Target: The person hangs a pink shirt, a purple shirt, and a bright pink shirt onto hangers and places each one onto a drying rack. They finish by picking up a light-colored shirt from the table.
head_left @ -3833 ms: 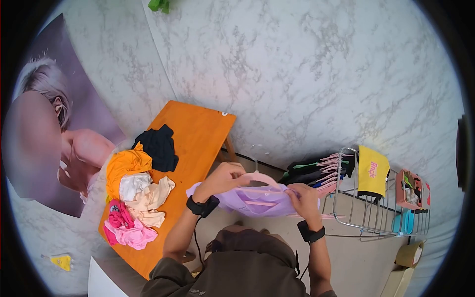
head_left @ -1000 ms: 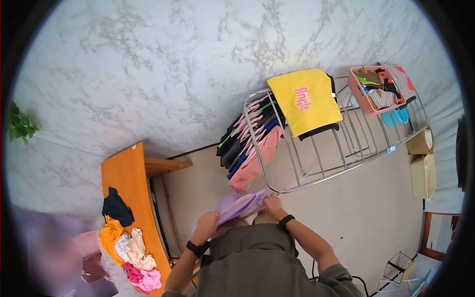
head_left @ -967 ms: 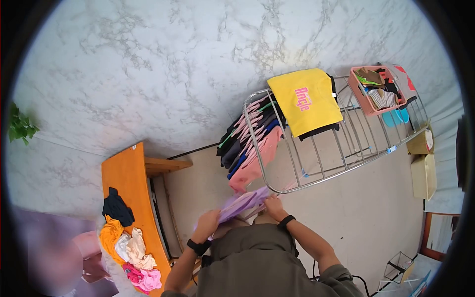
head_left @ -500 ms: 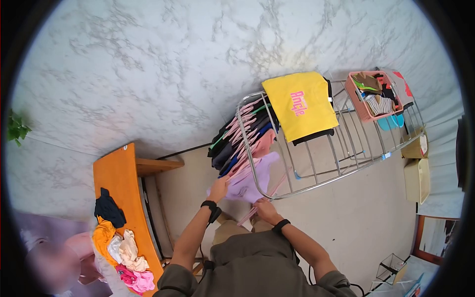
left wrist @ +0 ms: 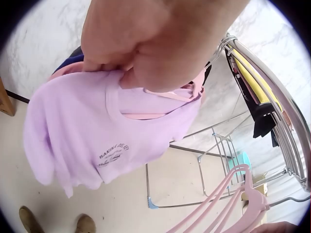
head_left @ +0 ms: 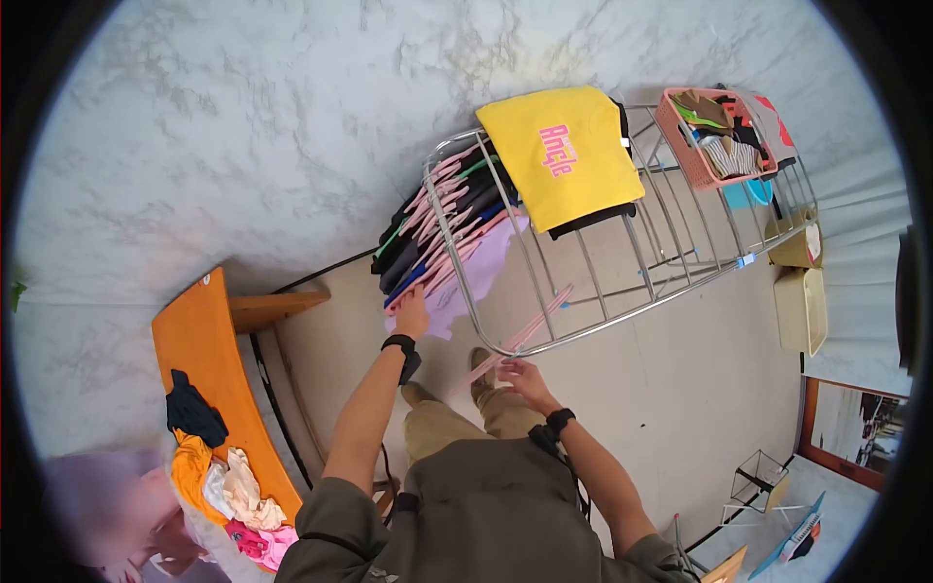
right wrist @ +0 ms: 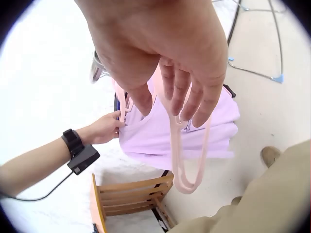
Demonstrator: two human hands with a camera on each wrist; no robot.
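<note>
A lilac T-shirt (left wrist: 73,116) with small dark print on its chest hangs on a pink hanger at the left end of the metal drying rack (head_left: 632,311). My left hand (head_left: 413,316) pinches the shirt near its neckline and shoulder. Behind it is a tight row of dark, blue and pink garments (head_left: 397,243) on pink and green hangers. My right hand (head_left: 528,384) is at the rack's front left corner, fingers loosely bent. Just beneath those fingers, bare pink hangers (right wrist: 175,150) hang from the rack.
A yellow shirt (head_left: 573,194) lies folded over the rack's bars. Farther right sits a pink basket (head_left: 677,146) of small clothes. To the left stands an orange wooden table (head_left: 185,330) bearing crumpled clothes (head_left: 243,486). Beige bins (head_left: 802,311) stand beyond the rack's right end.
The lilac T-shirt has gone from between both hands onto the rack, at the end of the row. My right hand has come away from the shirt; the left remains on it.
</note>
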